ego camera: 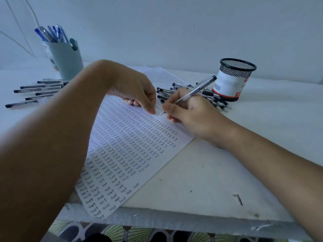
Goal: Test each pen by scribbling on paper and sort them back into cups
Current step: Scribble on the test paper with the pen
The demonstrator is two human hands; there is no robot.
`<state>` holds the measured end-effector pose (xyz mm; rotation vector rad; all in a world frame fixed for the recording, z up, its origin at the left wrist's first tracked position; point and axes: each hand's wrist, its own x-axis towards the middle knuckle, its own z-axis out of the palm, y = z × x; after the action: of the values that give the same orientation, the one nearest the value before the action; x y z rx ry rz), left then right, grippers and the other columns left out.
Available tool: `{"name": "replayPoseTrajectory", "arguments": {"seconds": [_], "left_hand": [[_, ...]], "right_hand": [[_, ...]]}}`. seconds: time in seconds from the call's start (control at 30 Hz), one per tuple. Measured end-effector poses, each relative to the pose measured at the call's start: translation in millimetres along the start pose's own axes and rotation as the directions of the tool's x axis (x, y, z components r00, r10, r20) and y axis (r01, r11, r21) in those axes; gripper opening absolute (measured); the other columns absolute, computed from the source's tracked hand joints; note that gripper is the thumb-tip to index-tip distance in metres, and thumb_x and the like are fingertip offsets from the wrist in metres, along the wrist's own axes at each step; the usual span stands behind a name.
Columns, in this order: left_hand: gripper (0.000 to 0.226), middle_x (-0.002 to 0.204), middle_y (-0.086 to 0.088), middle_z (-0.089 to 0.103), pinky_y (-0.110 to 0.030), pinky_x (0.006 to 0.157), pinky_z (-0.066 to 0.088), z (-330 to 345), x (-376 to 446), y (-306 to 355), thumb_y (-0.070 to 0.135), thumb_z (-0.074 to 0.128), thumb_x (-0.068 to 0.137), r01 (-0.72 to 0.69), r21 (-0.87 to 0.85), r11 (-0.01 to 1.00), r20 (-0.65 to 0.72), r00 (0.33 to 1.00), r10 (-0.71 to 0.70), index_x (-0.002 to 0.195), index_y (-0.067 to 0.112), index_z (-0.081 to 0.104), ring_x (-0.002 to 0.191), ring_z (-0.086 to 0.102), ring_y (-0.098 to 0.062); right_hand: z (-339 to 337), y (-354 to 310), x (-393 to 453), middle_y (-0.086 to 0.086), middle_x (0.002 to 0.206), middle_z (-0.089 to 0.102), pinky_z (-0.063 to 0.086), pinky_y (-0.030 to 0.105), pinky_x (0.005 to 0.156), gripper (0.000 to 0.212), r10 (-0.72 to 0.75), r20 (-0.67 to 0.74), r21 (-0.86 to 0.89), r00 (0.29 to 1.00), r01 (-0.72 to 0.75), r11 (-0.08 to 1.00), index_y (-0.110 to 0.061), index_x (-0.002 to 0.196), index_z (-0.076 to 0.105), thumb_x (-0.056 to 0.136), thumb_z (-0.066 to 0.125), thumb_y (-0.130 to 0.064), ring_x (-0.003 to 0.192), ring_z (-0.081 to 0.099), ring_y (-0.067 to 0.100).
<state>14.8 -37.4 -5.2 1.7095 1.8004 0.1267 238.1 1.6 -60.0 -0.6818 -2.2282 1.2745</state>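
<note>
A white paper sheet covered with rows of small handwritten marks lies tilted across the table. My right hand grips a clear-barrelled pen in a writing hold, its tip touching the paper near the sheet's right edge. My left hand rests on the paper just left of the tip, fingers curled, index fingertip pressing the sheet down. A pile of black-capped pens lies behind my right hand. Another group of pens lies at the far left.
A grey-green cup holding several blue pens stands at the back left. A black mesh cup with a white label stands at the back right. The table's front edge runs below the paper; cables hang on the wall at left.
</note>
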Motion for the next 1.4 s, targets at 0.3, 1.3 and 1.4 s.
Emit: {"name": "replayPoseTrajectory", "arguments": {"seconds": [0.3,1.3,1.4], "left_hand": [[0.023,0.073,-0.004,0.054,-0.029,0.066,0.040,1.9,-1.4,-2.2,0.028,0.079,0.088,0.000,-0.029,1.000,-0.012,1.000,0.000,0.092,0.007,0.071,0.071,0.044,-0.018],[0.018,0.072,-0.004,0.053,-0.032,0.069,0.039,3.1,1.3,-4.8,0.029,0.080,0.087,-0.004,-0.029,1.000,-0.014,1.000,0.004,0.085,0.013,0.072,0.072,0.042,-0.021],[0.019,0.072,-0.003,0.053,-0.032,0.069,0.040,3.1,1.0,-5.1,0.028,0.080,0.086,-0.002,-0.031,1.000,-0.023,1.000,0.001,0.086,0.011,0.072,0.072,0.043,-0.020]], "right_hand": [[1.5,-2.7,5.5,-0.006,0.076,0.072,0.055,0.052,0.090,0.010,0.001,0.002,-0.053,1.000,-0.001,0.999,-0.021,0.093,0.065,0.098,0.071,-0.027,0.077,0.064,0.014],[1.5,0.1,6.9,-0.011,0.073,0.071,0.052,0.059,0.095,0.015,0.029,-0.010,-0.070,1.000,-0.030,0.997,-0.026,0.087,0.063,0.100,0.068,-0.032,0.080,0.063,0.019],[2.4,0.6,7.9,-0.010,0.074,0.071,0.053,0.056,0.094,0.014,0.022,-0.018,-0.097,1.000,-0.024,0.995,-0.026,0.089,0.063,0.100,0.067,-0.032,0.078,0.064,0.014]]}}
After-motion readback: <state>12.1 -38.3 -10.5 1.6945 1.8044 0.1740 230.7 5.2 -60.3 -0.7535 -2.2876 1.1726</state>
